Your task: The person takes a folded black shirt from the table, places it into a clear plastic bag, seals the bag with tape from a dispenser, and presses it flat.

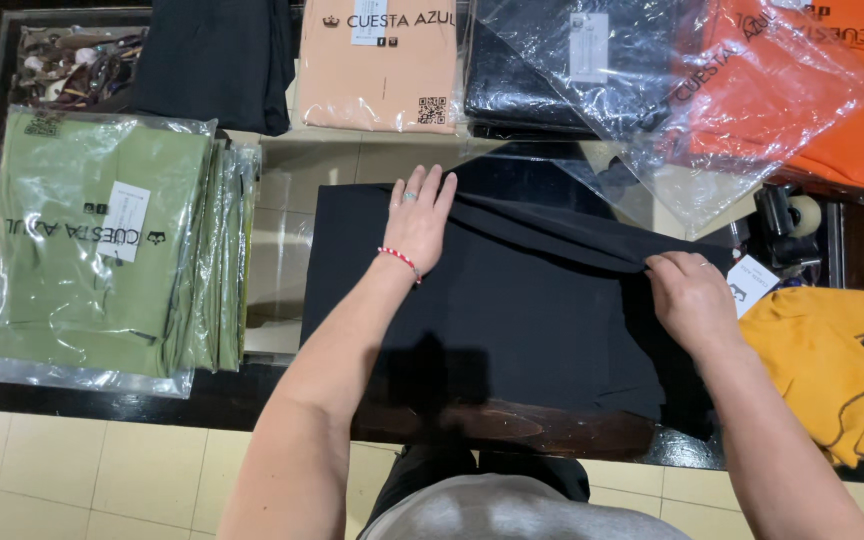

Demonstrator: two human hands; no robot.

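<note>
A black garment (pixel 512 310) lies spread on the counter in front of me. My left hand (pixel 418 220) rests flat on its upper left part, fingers apart, with a ring and a red bead bracelet at the wrist. My right hand (pixel 690 293) pinches a fold of the black fabric at the garment's right side, and the fold runs as a ridge from there toward my left hand.
A stack of green garments in clear bags (pixel 102 240) lies at the left. A peach bagged garment (pixel 377 65), black bagged garments (pixel 542 70) and orange bagged garments (pixel 802 80) line the far side. A mustard cloth (pixel 822 350) lies right. Tape dispenser (pixel 790 220) behind it.
</note>
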